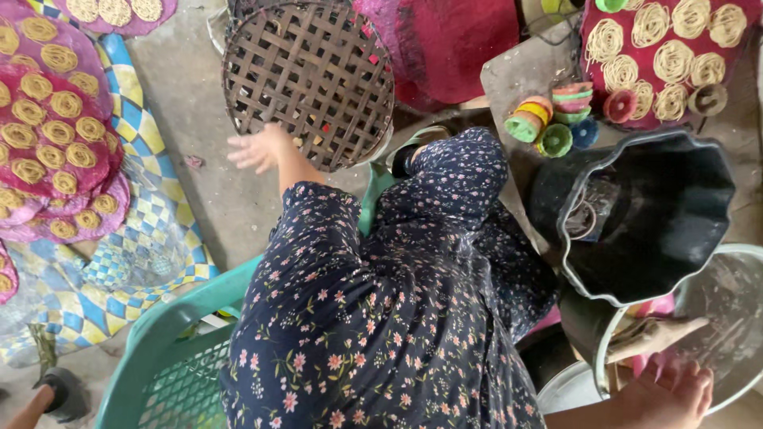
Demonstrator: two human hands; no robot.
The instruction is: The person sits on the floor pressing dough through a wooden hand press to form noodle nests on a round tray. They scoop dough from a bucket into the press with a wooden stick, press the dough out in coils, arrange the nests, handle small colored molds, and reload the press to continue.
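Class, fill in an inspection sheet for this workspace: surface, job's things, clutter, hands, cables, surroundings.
Surface: concrete floor, partly under a chequered mat.
Job's things: metal basin, black bucket beside it.
Clutter: woven bamboo tray, coloured cups, coiled strands on pink mats, green crate.
Hands: right hand open by the basin rim; left not seen.
Cables: nothing seen.
Surroundings: another person in a floral dress, their hand near the tray.

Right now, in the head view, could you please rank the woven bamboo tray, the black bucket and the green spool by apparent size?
1. black bucket, though nearer the camera
2. woven bamboo tray, close behind
3. green spool, far smallest
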